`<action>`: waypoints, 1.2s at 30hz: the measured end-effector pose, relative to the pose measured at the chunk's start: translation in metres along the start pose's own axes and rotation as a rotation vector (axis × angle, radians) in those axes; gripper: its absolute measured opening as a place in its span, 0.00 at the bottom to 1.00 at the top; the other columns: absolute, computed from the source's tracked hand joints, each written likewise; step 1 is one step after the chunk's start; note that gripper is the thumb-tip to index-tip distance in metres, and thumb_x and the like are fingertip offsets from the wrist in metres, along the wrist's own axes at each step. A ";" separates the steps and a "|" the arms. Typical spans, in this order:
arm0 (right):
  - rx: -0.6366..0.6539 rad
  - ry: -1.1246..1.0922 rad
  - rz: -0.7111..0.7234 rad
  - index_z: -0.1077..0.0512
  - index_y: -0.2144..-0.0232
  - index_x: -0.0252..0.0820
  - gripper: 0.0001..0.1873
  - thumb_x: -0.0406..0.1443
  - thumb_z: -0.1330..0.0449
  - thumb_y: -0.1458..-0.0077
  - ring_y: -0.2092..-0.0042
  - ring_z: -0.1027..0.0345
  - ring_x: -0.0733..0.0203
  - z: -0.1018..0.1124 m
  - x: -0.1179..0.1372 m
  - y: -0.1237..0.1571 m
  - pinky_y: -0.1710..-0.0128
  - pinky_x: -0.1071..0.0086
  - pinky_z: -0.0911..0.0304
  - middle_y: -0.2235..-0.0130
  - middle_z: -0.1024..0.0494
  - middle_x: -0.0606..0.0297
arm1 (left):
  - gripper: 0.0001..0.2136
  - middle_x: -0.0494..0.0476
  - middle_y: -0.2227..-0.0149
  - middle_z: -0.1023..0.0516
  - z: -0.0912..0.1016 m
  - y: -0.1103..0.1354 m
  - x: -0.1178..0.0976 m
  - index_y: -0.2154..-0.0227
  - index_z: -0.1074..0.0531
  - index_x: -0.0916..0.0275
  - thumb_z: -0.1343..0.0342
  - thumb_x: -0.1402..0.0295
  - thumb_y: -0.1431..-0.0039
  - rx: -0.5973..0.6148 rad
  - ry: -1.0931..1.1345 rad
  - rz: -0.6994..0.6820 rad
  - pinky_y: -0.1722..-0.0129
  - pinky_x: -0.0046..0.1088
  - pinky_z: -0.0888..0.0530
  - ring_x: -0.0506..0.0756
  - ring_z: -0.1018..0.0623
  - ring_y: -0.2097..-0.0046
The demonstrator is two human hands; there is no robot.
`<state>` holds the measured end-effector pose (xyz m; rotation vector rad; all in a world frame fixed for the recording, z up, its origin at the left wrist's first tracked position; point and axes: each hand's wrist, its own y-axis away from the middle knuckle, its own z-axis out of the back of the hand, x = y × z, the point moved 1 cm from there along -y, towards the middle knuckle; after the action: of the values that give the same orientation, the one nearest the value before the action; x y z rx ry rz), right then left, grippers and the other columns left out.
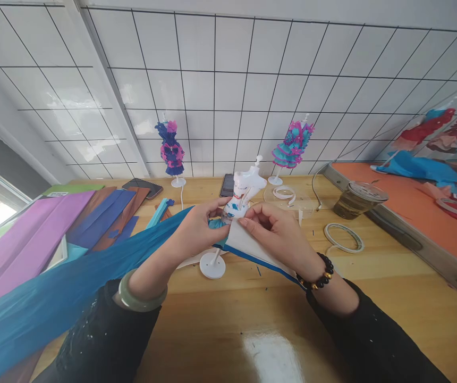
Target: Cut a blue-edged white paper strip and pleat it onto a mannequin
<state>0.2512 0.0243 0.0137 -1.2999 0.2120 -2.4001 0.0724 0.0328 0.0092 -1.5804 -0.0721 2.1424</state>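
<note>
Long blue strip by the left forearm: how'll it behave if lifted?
Probably floppy: the blue strip lies in soft lengthwise folds. Likely light, since it looks thin and sheet-like. May crease easily, given its fine wrinkles.

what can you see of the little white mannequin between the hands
The mannequin is a glossy white torso, plastic by its look, with a knobbed neck, red and blue marks, and a stem on a round base. It leans rightward over the table. Blue paper and the left hand touch its hips; the right hand is close.
</note>
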 end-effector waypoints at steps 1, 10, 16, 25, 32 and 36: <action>-0.002 -0.001 0.001 0.31 0.71 0.41 0.10 0.42 0.43 0.45 0.76 0.47 0.68 0.000 0.000 0.000 0.78 0.73 0.50 0.78 0.35 0.71 | 0.24 0.55 0.57 0.22 0.000 0.000 0.000 0.47 0.32 0.59 0.43 0.74 0.50 0.004 0.004 0.003 0.57 0.28 0.28 0.55 0.24 0.56; -0.007 0.009 0.021 0.31 0.71 0.41 0.10 0.42 0.44 0.45 0.76 0.47 0.68 0.001 0.000 0.000 0.79 0.73 0.51 0.78 0.36 0.71 | 0.24 0.55 0.55 0.22 0.001 0.000 -0.001 0.47 0.32 0.59 0.44 0.76 0.50 0.023 0.012 0.001 0.54 0.30 0.28 0.56 0.24 0.54; 0.004 0.010 0.024 0.31 0.71 0.41 0.11 0.43 0.44 0.45 0.77 0.48 0.67 0.000 0.000 0.001 0.79 0.72 0.50 0.77 0.35 0.70 | 0.24 0.56 0.54 0.23 0.001 -0.001 0.000 0.47 0.32 0.60 0.44 0.75 0.50 0.016 0.018 -0.017 0.52 0.31 0.29 0.56 0.25 0.53; 0.001 -0.003 0.006 0.32 0.71 0.42 0.12 0.44 0.45 0.44 0.75 0.43 0.66 -0.002 -0.001 0.001 0.77 0.72 0.48 0.75 0.31 0.68 | 0.25 0.55 0.54 0.23 0.000 0.000 0.000 0.47 0.32 0.58 0.44 0.76 0.50 0.021 0.009 -0.009 0.53 0.31 0.28 0.56 0.25 0.53; 0.001 0.027 0.011 0.32 0.70 0.42 0.12 0.44 0.45 0.43 0.75 0.44 0.66 -0.003 -0.002 0.001 0.77 0.71 0.48 0.76 0.32 0.69 | 0.25 0.57 0.53 0.23 0.001 -0.001 0.001 0.47 0.32 0.60 0.43 0.75 0.51 0.017 0.005 -0.011 0.53 0.32 0.28 0.57 0.25 0.53; -0.017 0.034 0.016 0.32 0.70 0.42 0.12 0.45 0.45 0.43 0.75 0.43 0.66 -0.003 -0.003 0.001 0.77 0.71 0.49 0.75 0.31 0.69 | 0.25 0.57 0.53 0.23 0.001 -0.001 0.001 0.47 0.32 0.61 0.43 0.76 0.51 0.016 0.013 -0.013 0.51 0.32 0.29 0.57 0.25 0.52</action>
<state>0.2502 0.0242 0.0092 -1.2605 0.2515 -2.4134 0.0722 0.0345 0.0090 -1.5800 -0.0600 2.1179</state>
